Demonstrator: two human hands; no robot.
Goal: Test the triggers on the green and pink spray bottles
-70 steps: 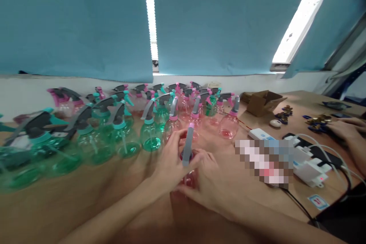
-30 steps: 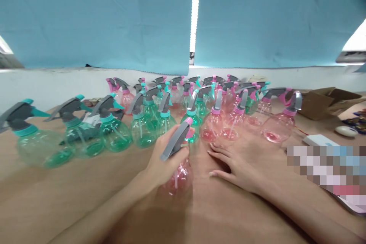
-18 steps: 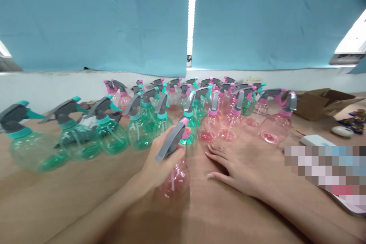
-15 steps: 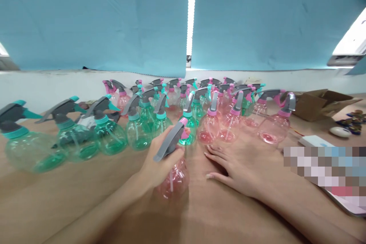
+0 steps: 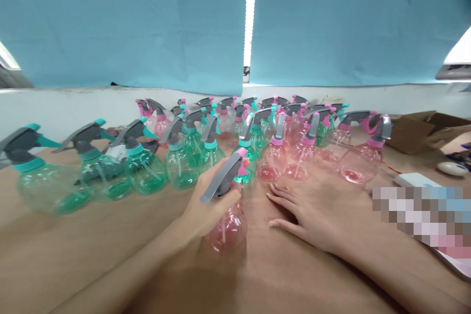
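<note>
My left hand (image 5: 209, 201) is wrapped round the neck of a pink spray bottle (image 5: 228, 228), just under its grey trigger head with the pink nozzle. The bottle is upright, round and see-through, with a pale tube inside. To the right, my right hand (image 5: 303, 213) lies flat on the wooden table (image 5: 268, 274), fingers stretched out and holding nothing. Its fingertips are close to two pink spray bottles. Beyond my left hand stand green spray bottles, among them one (image 5: 146, 171) with a turquoise collar and some liquid at the bottom.
Several more pink and green spray bottles fill the table's back half. On the right are a cardboard box (image 5: 414, 132), a white computer mouse (image 5: 452, 169) and a white flat object (image 5: 412, 180), partly pixelated. Blue curtains (image 5: 121, 24) hang behind.
The whole view has shifted slightly, so things appear a little further right. My left hand keeps its hold on the pink spray bottle, and my right hand stays flat on the table.
</note>
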